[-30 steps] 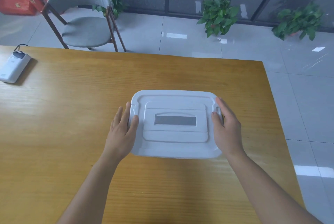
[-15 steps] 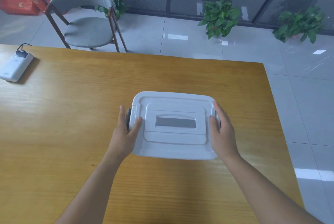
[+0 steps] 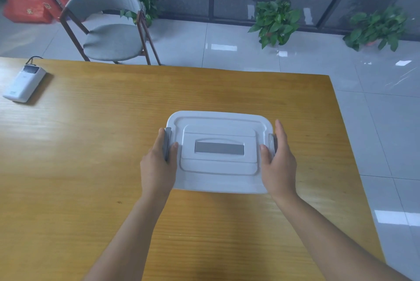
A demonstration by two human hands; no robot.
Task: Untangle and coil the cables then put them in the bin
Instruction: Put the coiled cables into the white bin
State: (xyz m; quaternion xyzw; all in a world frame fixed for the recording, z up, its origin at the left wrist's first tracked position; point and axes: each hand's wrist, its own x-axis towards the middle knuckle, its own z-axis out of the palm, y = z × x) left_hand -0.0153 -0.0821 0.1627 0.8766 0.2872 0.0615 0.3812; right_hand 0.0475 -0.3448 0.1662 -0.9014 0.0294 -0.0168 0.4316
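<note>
A white plastic bin (image 3: 219,126) with its lid on and a grey handle inset stands on the wooden table (image 3: 91,144). My left hand (image 3: 156,167) holds the grey left latch (image 3: 167,142) between thumb and fingers, and the latch is swung out from the lid. My right hand (image 3: 278,165) pinches the grey right latch (image 3: 273,142) the same way, thumb on the lid edge. The lid hides the inside of the bin. No loose cables are in view.
A white power bank (image 3: 23,83) with a short black cable lies at the table's far left. A grey chair (image 3: 109,37) stands behind the table. Potted plants (image 3: 275,20) sit on the tiled floor. The table's right edge runs near my right arm.
Both hands shifted from resting on the bin's sides to holding the latches. The left latch swung outward first, then the right one.
</note>
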